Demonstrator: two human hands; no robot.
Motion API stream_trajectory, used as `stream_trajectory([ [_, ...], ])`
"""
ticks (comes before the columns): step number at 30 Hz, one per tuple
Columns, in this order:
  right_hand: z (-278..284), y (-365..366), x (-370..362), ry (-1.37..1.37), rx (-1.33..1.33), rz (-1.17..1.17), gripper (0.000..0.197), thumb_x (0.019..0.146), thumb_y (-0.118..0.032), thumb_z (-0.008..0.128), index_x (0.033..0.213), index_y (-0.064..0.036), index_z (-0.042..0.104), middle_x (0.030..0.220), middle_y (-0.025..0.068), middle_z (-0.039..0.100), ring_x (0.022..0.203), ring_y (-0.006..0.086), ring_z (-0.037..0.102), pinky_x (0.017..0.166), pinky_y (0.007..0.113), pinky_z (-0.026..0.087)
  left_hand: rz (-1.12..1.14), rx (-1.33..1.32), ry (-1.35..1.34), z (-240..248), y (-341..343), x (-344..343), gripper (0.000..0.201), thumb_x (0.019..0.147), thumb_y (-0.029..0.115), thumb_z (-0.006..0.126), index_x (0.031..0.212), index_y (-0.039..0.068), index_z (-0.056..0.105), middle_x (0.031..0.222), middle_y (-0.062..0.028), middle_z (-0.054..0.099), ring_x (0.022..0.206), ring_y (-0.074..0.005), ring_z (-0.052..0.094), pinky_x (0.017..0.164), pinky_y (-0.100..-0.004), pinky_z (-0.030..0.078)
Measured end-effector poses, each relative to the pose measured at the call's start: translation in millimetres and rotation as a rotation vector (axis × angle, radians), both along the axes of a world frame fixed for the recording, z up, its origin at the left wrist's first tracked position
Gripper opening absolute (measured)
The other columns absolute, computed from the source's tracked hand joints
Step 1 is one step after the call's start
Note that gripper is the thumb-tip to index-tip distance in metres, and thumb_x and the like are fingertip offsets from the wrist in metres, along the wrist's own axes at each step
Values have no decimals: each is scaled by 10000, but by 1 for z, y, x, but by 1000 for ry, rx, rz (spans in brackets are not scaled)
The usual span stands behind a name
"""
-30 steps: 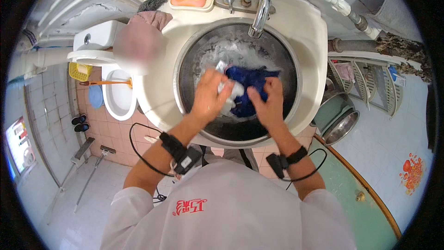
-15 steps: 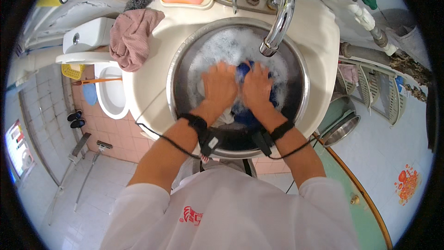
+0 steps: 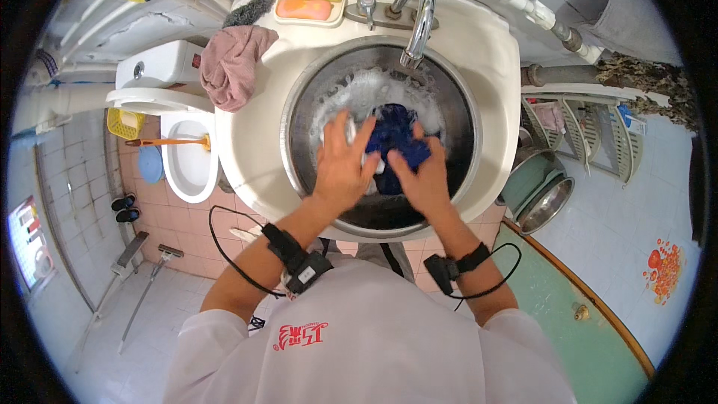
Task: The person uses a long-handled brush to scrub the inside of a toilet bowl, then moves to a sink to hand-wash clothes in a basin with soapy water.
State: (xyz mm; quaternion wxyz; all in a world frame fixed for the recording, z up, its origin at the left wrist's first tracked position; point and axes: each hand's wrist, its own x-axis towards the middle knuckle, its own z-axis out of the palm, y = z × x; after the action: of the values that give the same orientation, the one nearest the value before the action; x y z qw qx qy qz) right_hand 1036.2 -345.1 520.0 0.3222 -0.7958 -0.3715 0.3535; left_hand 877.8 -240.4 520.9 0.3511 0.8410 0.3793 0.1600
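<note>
A metal basin point(image 3: 473, 142) of foamy water point(image 3: 359, 90) sits in the cream washbasin. A bunched dark blue wet cloth point(image 3: 393, 123) rises from the suds in its middle. My left hand point(image 3: 344, 168) is over the cloth's left side, fingers spread, next to a piece of white fabric that is partly hidden. On the right side my right hand point(image 3: 425, 179) has its thumb and fingers about a fold of the blue cloth. Both wrists wear black straps with cables.
A chrome tap point(image 3: 422, 22) arches over the basin's back rim. Behind stands a soap dish point(image 3: 310, 18) with orange and yellow soap. A pinkish-brown cloth point(image 3: 233, 67) hangs over the counter's left edge, by the toilet point(image 3: 187, 164). Metal bowls point(image 3: 546, 206) lie right.
Both hands have come up out of the suds, nearer to me. More of the blue cloth shows bunched above the foam. The view has shifted a little.
</note>
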Motion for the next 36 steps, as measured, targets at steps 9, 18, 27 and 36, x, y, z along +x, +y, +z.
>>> stream_trajectory([
  [9,-101,31,-8,-515,-189,264,838,897,-404,598,1579,-180,166,1542,254,201,1345,527,265,904,748,322,39,23,515,-70,3,25,609,891,273,648,1446,160,423,1497,-195,342,1286,-453,415,898,-666,394],
  [18,-106,112,47,-396,-520,394,494,837,-359,627,1174,3,638,1151,298,638,1101,422,614,937,546,463,-89,49,533,-142,60,68,231,849,229,595,747,62,718,798,-138,698,763,-329,667,707,-502,505],
  [27,4,36,28,103,123,-136,574,797,-333,743,1197,43,574,1220,299,583,1102,407,594,964,481,449,-2,-61,-126,-9,38,17,429,893,168,639,1306,83,561,1338,-245,493,1178,-417,510,950,-458,445],
  [36,-88,3,-10,-496,-170,388,821,884,-360,645,1546,-115,226,1572,234,239,1402,496,265,1052,658,293,20,-17,455,-45,-18,8,681,869,217,669,1483,160,379,1474,-239,345,1271,-512,379,928,-676,378],
])
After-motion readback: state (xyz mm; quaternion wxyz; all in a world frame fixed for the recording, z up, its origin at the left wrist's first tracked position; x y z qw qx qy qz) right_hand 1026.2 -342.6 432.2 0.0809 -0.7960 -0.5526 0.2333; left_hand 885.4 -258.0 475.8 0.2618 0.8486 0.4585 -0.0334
